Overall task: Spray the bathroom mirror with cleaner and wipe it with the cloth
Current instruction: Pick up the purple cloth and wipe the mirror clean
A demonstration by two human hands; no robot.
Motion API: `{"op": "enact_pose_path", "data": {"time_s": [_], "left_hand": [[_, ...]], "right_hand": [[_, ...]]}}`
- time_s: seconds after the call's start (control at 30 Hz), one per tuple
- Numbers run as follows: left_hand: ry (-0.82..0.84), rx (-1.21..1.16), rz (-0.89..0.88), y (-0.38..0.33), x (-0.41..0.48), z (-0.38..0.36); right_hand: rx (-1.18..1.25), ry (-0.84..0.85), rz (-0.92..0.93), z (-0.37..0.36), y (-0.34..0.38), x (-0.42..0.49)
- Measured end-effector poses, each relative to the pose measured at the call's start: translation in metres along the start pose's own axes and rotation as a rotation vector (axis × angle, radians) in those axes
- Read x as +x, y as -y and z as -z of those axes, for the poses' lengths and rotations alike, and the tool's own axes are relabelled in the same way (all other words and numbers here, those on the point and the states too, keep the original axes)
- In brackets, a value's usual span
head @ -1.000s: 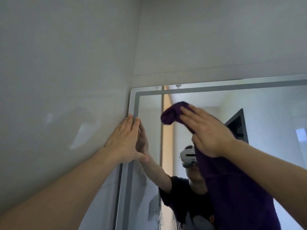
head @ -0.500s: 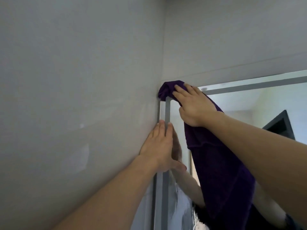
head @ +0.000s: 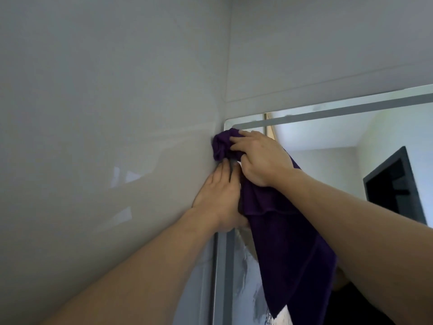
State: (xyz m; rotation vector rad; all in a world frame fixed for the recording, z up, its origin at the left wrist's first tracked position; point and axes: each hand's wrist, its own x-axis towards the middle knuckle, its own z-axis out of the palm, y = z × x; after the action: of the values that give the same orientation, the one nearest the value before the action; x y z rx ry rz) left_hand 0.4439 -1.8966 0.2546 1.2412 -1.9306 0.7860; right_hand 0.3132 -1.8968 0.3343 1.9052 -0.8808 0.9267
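Observation:
A wall mirror (head: 328, 146) with a frosted border strip fills the right half of the view. My right hand (head: 260, 160) presses a bunched purple cloth (head: 288, 249) against the mirror's upper left edge, just below the top corner; the rest of the cloth hangs down over the glass. My left hand (head: 219, 198) lies flat, fingers together, on the left border of the mirror directly below the cloth's bunched end, partly covered by the cloth. Wet streaks (head: 246, 277) show on the glass low down. No spray bottle is in view.
A glossy pale tiled side wall (head: 105, 137) meets the mirror wall at the corner on the left. Above the mirror is plain pale wall (head: 328, 43). The mirror reflects a dark rectangular panel (head: 396, 184) and a bright room.
My right hand has slid the cloth down from the mirror's top left corner along the left edge, close above my left hand. The view has shifted slightly; my left hand stays planted.

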Motion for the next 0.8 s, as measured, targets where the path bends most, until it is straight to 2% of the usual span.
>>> {"op": "enact_pose_path", "data": {"time_s": [0.1, 0.3, 0.37, 0.47, 0.63, 0.7, 0.8], "left_hand": [[0.035, -0.015, 0.022, -0.001, 0.001, 0.002], [0.266, -0.101, 0.136, 0.001, 0.015, 0.045], [0.205, -0.119, 0.177, -0.002, 0.012, 0.065], [0.017, -0.124, 0.221, -0.006, 0.0, 0.082], [-0.176, -0.207, 0.273, -0.009, -0.009, 0.081], [-0.169, -0.271, 0.242, -0.006, -0.007, 0.078], [-0.032, -0.248, 0.144, -0.002, -0.002, 0.072]], "right_hand": [[-0.06, -0.062, -0.066, -0.007, -0.002, 0.009], [-0.012, 0.015, -0.089, -0.011, 0.012, 0.029], [-0.011, 0.028, -0.086, -0.012, 0.015, 0.025], [-0.056, 0.054, -0.08, -0.024, 0.023, 0.007], [-0.067, 0.054, -0.041, -0.054, 0.043, -0.038], [-0.043, 0.04, -0.037, -0.059, 0.052, -0.059], [-0.069, 0.099, 0.012, -0.067, 0.062, -0.093]]}}
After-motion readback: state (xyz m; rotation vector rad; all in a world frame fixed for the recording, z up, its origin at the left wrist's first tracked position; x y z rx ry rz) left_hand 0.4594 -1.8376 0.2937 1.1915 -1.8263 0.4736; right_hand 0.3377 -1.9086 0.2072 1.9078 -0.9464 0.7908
